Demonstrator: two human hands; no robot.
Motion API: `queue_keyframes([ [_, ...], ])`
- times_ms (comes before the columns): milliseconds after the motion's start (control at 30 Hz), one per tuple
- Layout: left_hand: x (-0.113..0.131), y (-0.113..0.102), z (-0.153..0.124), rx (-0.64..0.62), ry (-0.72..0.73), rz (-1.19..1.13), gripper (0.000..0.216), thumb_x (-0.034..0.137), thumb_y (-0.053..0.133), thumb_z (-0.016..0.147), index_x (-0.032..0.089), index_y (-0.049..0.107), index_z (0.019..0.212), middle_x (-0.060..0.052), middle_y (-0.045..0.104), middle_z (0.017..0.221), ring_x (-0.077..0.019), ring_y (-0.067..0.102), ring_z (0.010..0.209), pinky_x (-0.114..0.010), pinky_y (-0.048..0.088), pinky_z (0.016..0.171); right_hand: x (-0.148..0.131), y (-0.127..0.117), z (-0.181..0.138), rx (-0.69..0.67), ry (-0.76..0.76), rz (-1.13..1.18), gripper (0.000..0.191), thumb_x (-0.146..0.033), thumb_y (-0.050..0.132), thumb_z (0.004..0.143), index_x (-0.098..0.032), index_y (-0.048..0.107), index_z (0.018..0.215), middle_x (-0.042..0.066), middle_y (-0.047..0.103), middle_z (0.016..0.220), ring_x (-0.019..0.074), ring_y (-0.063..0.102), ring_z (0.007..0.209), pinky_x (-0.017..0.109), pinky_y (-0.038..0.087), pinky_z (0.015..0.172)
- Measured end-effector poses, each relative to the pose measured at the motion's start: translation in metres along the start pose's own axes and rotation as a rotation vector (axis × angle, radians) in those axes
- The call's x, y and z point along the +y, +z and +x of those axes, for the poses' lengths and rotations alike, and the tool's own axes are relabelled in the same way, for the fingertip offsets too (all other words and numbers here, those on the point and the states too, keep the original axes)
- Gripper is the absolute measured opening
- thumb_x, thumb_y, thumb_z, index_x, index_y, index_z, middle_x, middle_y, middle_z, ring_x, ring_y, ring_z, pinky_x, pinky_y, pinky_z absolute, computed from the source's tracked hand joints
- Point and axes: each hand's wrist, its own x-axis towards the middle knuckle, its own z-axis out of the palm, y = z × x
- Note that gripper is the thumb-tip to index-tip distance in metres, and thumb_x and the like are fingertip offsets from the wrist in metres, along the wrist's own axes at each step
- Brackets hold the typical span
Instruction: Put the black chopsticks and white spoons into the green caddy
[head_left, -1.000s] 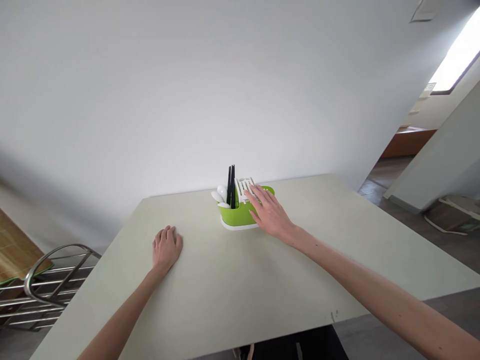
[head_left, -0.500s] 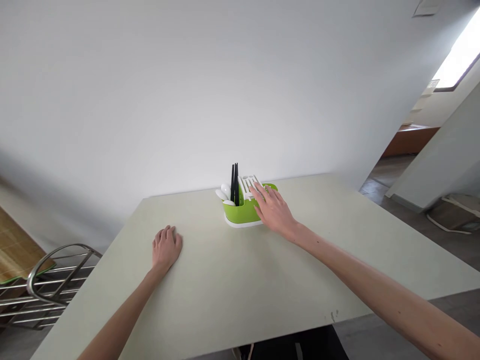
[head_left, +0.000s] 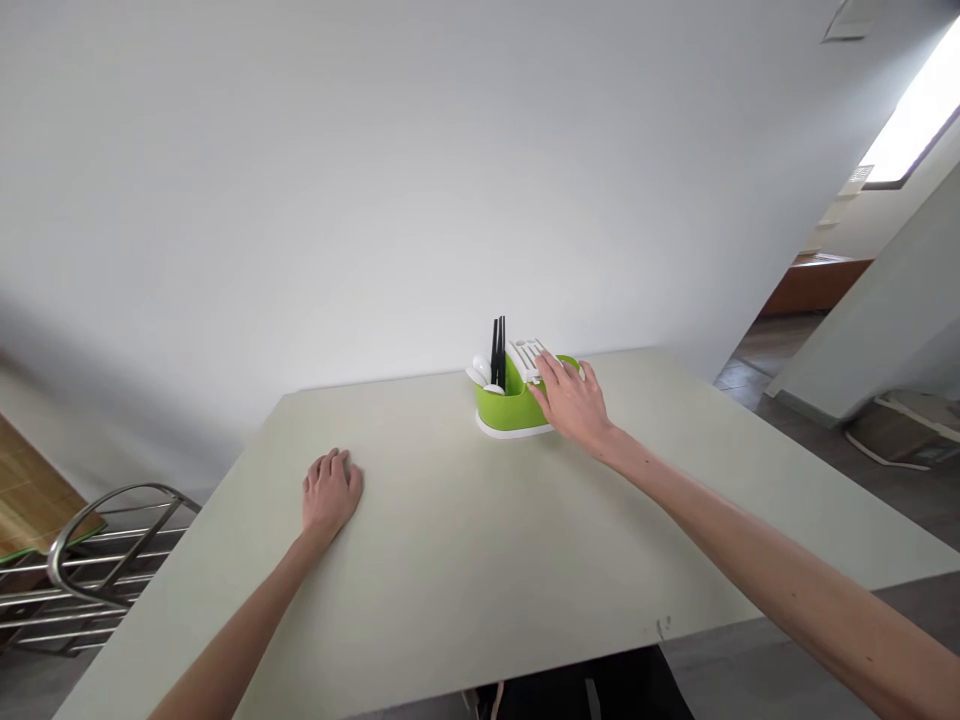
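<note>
A green cutlery holder (head_left: 508,408) on a white base stands near the far edge of the pale table (head_left: 480,560). It carries black chopsticks (head_left: 498,350), white spoons (head_left: 480,373) and a white slotted insert (head_left: 525,356). My right hand (head_left: 574,405) lies over the holder's right side, fingers on its rim and thumb on the near wall, gripping it. My left hand (head_left: 330,490) rests palm down on the table at the left with the fingers lying loosely together, holding nothing.
A white wall rises right behind the table's far edge. A metal rack (head_left: 90,560) stands on the floor at the left. At the right an opening leads to a dark-floored room with a low object (head_left: 907,430).
My right hand has slid the green holder to the right and farther back on the table. My left hand has stayed where it was.
</note>
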Motion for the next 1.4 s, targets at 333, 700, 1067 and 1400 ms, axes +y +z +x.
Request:
queue_keyframes([
  [333, -0.002, 0.000, -0.001, 0.003, -0.001, 0.005, 0.052, 0.036, 0.036, 0.101, 0.012, 0.060, 0.141, -0.018, 0.053, 0.157, -0.0351, 0.039, 0.150, -0.054, 0.035, 0.122, 0.038, 0.009, -0.005, 0.024, 0.059, -0.056, 0.056, -0.034, 0.027, 0.111, -0.005, 0.047, 0.154, 0.023, 0.050, 0.161, 0.0355, 0.067, 0.117, 0.054, 0.036, 0.113],
  [700, -0.001, -0.003, -0.002, -0.027, -0.016, 0.016, 0.054, 0.035, 0.037, 0.102, 0.009, 0.058, 0.144, -0.018, 0.052, 0.159, -0.0342, 0.038, 0.151, -0.052, 0.033, 0.124, 0.080, 0.015, -0.010, 0.026, 0.091, -0.065, 0.055, -0.038, 0.031, 0.109, -0.010, 0.045, 0.155, 0.021, 0.053, 0.159, 0.0358, 0.066, 0.120, 0.055, 0.043, 0.110],
  [1067, -0.005, 0.000, 0.000, -0.006, -0.009, 0.011, 0.054, 0.035, 0.034, 0.103, 0.008, 0.059, 0.143, -0.018, 0.054, 0.157, -0.0345, 0.039, 0.149, -0.054, 0.035, 0.122, 0.119, 0.017, -0.011, -0.091, 0.176, -0.097, 0.056, -0.041, 0.032, 0.108, -0.013, 0.044, 0.155, 0.021, 0.050, 0.161, 0.0357, 0.068, 0.117, 0.055, 0.049, 0.103],
  [1400, -0.019, 0.001, 0.004, -0.037, -0.007, 0.027, 0.057, 0.037, 0.031, 0.103, 0.008, 0.057, 0.145, -0.017, 0.051, 0.159, -0.0342, 0.037, 0.151, -0.052, 0.033, 0.124, 0.164, 0.026, -0.011, -0.180, 0.264, -0.067, 0.060, -0.043, 0.034, 0.106, -0.014, 0.040, 0.158, 0.021, 0.045, 0.165, 0.0386, 0.059, 0.135, 0.059, 0.050, 0.107],
])
